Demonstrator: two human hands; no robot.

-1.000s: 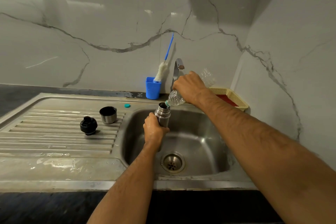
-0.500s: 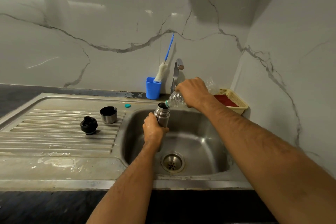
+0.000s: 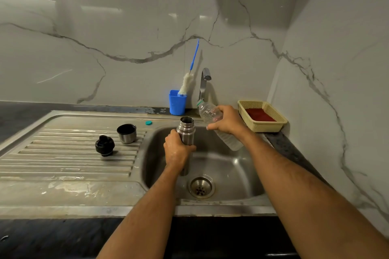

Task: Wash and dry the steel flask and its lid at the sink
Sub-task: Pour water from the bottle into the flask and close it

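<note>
My left hand (image 3: 176, 151) grips the steel flask (image 3: 186, 130) upright over the sink basin (image 3: 237, 166), its mouth open at the top. To its right my right hand (image 3: 226, 121) holds a clear plastic bottle (image 3: 208, 112), neck pointing up and left, away from the flask's mouth. On the draining board (image 3: 63, 153) to the left stand the steel cup lid (image 3: 127, 133), open side up, and the black stopper (image 3: 104, 145).
A blue holder (image 3: 177, 103) with a white bottle brush (image 3: 186, 86) stands behind the sink beside the tap (image 3: 204, 82). A small teal bottle cap (image 3: 148, 123) lies on the sink rim. A yellow basket (image 3: 265, 126) with a red cloth sits at the back right corner.
My right hand has tipped the plastic bottle back from pouring into the flask and moved it right and down. My left hand still holds the flask in place.
</note>
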